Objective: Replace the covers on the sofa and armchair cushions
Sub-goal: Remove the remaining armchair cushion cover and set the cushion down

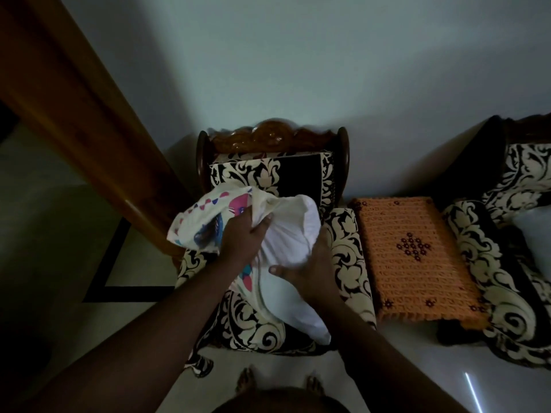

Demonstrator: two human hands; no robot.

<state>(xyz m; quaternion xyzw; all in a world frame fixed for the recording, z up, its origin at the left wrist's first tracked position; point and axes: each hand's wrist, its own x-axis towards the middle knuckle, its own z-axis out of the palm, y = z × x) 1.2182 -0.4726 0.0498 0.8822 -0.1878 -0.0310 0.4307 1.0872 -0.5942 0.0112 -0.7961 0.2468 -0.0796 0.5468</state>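
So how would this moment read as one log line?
step: cover change | left hand: grips cover | right hand: holds cushion | place: armchair

Orange knitted stool [417,257] sits right of centre, a wooden door frame [74,99] runs down the upper left, pale wall [298,55] up top.
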